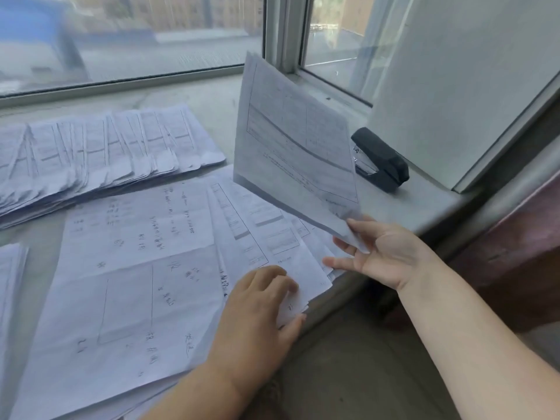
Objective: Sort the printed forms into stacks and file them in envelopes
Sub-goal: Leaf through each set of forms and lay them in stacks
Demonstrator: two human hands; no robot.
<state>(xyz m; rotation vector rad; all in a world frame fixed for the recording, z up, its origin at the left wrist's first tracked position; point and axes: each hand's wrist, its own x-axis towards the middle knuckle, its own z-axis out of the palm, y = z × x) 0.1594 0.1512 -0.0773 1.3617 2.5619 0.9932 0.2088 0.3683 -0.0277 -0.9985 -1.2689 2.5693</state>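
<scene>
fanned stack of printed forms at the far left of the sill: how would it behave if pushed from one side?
The fanned stack of white printed forms would probably shear rather than slide as a block: its sheets already lie offset, with nothing visibly binding them. Its curled near edges suggest thin, floppy paper that would likely buckle. It is likely light, sliding easily on the smooth grey window sill.

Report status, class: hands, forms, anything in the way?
Right hand pinches a lifted form by its corner. Left hand presses the fanned pile. Sorted stack lies behind. Stapler off to the right, nothing blocking.
</scene>
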